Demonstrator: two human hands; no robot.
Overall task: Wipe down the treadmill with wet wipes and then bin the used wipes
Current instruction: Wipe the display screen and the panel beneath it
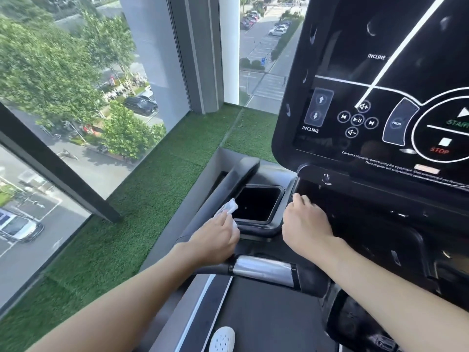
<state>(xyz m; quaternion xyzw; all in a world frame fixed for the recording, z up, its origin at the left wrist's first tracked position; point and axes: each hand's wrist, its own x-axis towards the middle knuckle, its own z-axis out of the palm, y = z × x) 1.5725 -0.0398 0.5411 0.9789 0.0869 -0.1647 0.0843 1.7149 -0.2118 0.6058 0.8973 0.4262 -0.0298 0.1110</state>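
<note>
Gripping wet wipe (226, 208), left hand (215, 237) is pressing pocket rim (254, 222).
Right hand (307, 224) beside pocket, grasp unclear; console (380, 72) showing INCLINE, STOP.

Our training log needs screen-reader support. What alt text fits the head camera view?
A person's left hand holds a white wet wipe against the left rim of the black cup holder of the treadmill. The right hand rests at the edge of the dark tray below the console, with a window and green turf to the left.
</note>
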